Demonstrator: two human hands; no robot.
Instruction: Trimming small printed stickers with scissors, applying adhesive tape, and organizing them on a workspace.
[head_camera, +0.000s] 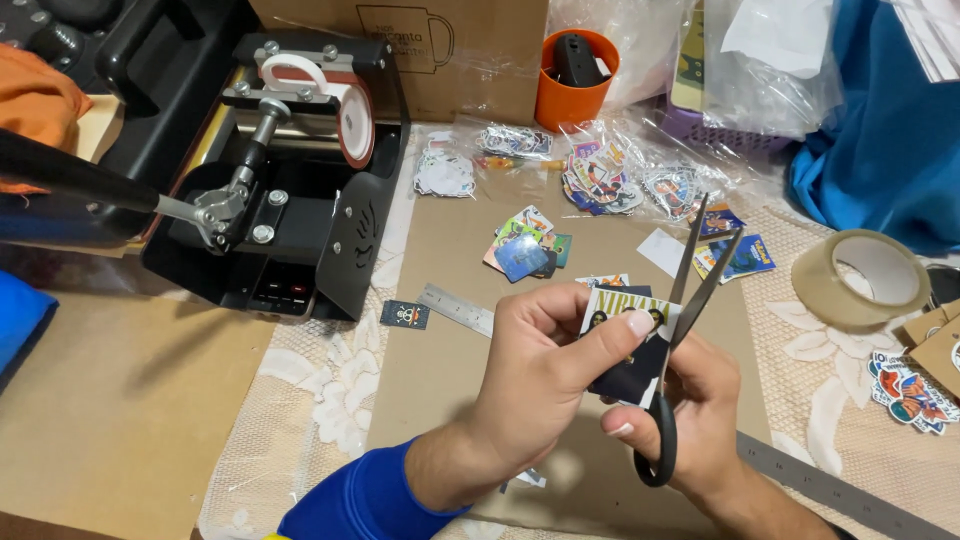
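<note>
— Which step does this look like to you?

— A trimming cut, I'd say. The left hand (545, 375) pinches a small printed sticker sheet, black with a white top band (628, 345), thumb on its face and fingers curled behind. The right hand (690, 415) is closed through the loops of a pair of black-handled steel scissors (690, 300), whose blades stand parted in a narrow V, pointing up and away.

— Where is the sheet, exactly?

— Held in the air above the brown cardboard work mat (450, 330), just left of the scissors; its right edge sits at the crotch of the blades. Whether steel already touches paper I cannot tell.

— And what would the next move call for?

— In my judgement, a steady pinch and a slow closing of the blades along the printed border, with the left thumb kept clear of the edge.

— How does the sheet look?

— Flat, stiff enough to hold its shape, glossy, partly hidden by the thumb. The lower part is dark; small figures show under the white band.

— What lies about?

— A short steel ruler (455, 308), a loose pile of colourful stickers (525, 250), a roll of clear packing tape (860, 280) at the right, a black mug heat press (290, 180) at the left, and an orange cup (575, 85) behind.
</note>
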